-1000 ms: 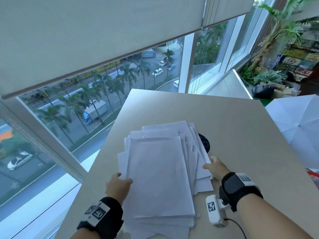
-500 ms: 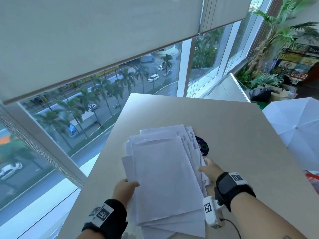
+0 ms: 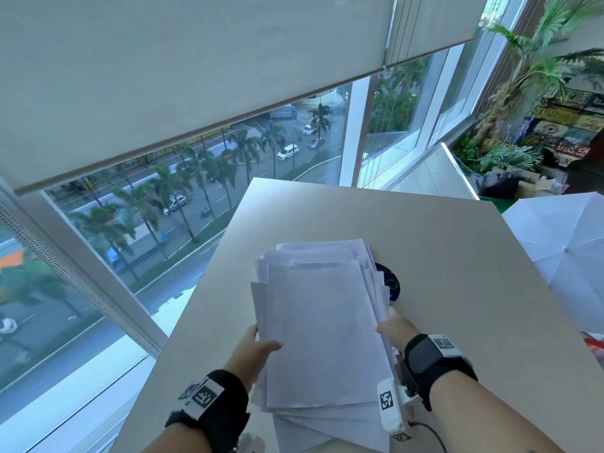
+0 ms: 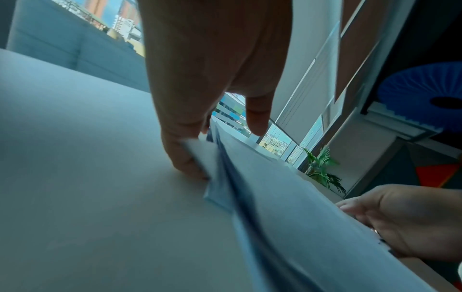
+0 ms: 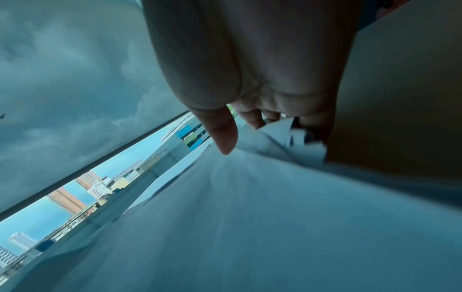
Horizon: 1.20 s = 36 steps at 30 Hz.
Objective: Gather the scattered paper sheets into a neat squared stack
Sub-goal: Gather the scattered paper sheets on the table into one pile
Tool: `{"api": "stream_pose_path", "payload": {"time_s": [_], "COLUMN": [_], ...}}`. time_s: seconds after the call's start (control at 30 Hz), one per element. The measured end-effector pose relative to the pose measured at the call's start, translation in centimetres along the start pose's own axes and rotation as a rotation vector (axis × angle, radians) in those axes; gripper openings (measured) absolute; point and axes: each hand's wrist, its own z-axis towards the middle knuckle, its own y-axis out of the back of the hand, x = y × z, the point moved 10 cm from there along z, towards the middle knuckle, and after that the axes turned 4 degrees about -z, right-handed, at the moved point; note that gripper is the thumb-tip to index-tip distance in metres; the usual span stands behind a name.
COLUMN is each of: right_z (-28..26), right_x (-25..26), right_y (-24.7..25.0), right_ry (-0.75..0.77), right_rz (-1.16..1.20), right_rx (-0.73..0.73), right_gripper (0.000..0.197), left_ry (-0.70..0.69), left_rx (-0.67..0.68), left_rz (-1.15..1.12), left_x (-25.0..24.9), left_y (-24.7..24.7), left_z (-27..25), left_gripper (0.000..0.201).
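Observation:
A loose pile of white paper sheets (image 3: 322, 325) lies fanned on the beige table (image 3: 457, 273), its edges uneven. My left hand (image 3: 258, 346) grips the pile's left edge, thumb on top and fingers (image 4: 182, 158) curled under the sheets (image 4: 287, 207). My right hand (image 3: 392, 325) holds the right edge, thumb above the top sheet and fingers (image 5: 255, 118) tucked among the lifted edges of the pile (image 5: 287, 134). The pile's sides are raised a little off the table between both hands.
A dark round disc (image 3: 390, 284) lies on the table, half under the pile's right side. Windows run along the table's left and far edges. A white umbrella (image 3: 562, 243) stands off the table's right edge, with plants (image 3: 510, 152) beyond.
Both hands have pushed inward, narrowing the fanned sheets into a tighter pile. The left thumb now lies on top of the sheets, and the pile's sides have lifted.

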Motion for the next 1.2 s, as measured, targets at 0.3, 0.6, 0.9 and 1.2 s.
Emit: {"api": "stream_pose_path", "payload": {"time_s": [0.3,0.6,0.9,1.2], "right_z": [-0.3,-0.3,-0.1,0.7], "right_x": [-0.7,-0.2,1.3,0.4], "right_y": [-1.4,-1.5,-1.3,-2.6], "right_ry": [-0.009,-0.03,0.025,-0.071], "right_rz": [0.084,0.116,0.063,0.133], "right_rx": [0.082,-0.002,-0.04,0.125], "right_gripper": [0.082,0.056,0.07,0.049], "left_ry": [0.067,-0.042,0.11,0.057], "left_rx": [-0.099,-0.138,-0.147,-0.179], "left_rz": [-0.012,0.261,0.214,0.155], "left_x": [1.2,0.1,-0.7,-1.5], "left_y": [0.3,-0.5,0.2,0.5], "left_z": [1.3,2.5,1.3,2.2], "left_gripper": [0.062,0.063,0.049,0.044]}}
